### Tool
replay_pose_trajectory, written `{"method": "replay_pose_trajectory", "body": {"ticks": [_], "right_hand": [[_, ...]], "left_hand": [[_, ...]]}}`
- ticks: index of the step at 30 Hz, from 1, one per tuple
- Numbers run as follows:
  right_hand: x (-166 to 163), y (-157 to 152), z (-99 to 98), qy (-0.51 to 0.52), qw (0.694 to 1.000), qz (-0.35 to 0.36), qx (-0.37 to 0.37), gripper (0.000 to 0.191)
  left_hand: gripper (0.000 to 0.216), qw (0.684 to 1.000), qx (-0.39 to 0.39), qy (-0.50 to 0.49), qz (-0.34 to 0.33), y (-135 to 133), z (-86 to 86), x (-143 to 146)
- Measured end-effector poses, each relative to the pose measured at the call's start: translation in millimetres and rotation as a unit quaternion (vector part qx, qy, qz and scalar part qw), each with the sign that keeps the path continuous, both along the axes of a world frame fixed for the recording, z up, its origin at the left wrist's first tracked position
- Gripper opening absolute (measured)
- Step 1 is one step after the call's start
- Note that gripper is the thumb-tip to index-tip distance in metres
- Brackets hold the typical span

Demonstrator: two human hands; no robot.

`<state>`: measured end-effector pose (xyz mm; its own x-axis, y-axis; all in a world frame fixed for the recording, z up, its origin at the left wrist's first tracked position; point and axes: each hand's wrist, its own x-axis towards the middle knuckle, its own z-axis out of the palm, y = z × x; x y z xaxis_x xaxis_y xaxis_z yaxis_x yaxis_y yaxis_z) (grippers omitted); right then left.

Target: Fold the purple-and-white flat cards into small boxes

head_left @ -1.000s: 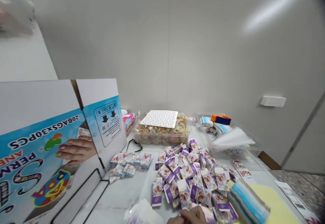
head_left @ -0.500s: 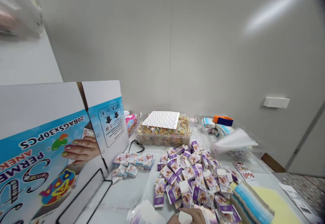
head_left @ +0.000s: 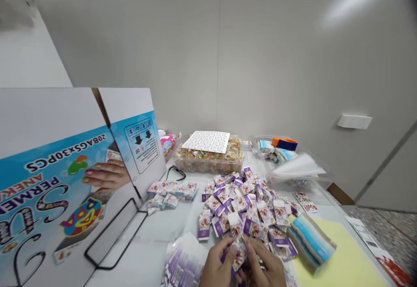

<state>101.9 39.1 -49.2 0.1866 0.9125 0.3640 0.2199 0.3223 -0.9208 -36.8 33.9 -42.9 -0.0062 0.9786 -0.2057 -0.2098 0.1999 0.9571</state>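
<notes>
At the bottom middle, both hands meet over a small purple-and-white printed box (head_left: 239,257). My left hand (head_left: 216,264) pinches it from the left between thumb and fingers. Closed fingers of my right hand (head_left: 264,264) grip its upper right end. Part of the box is hidden behind the fingers. Right beyond the hands lies a heap of similar little purple-and-white boxes (head_left: 239,202). A fanned stack of flat purple-and-white cartons (head_left: 184,261) rests beside my left hand.
A large printed carton (head_left: 143,156) stands at left, with a black wire frame (head_left: 114,266) before it. Light-blue boxes (head_left: 190,190) sit nearby. Behind are a tub of colourful packets (head_left: 211,165) and a clear tray (head_left: 270,170). A blue-striped bundle (head_left: 312,239) lies on yellow paper (head_left: 348,252).
The view has tipped downward. Both hands now show around a small box, where earlier only part of one hand with a white flap showed at the bottom edge.
</notes>
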Motion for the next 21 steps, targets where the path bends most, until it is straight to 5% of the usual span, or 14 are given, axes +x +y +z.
{"method": "replay_pose_trajectory", "body": {"ticks": [5, 21], "right_hand": [[4, 2, 12.4, 0.113, 0.980, 0.097, -0.135, 0.049], [7, -6, 13.0, 0.153, 0.976, 0.059, -0.143, 0.031]], "left_hand": [[0.049, 0.997, 0.014, 0.074, 0.028, -6, 11.8, -6], [0.050, 0.983, 0.062, 0.173, -0.004, -14, 27.6, -5]]}}
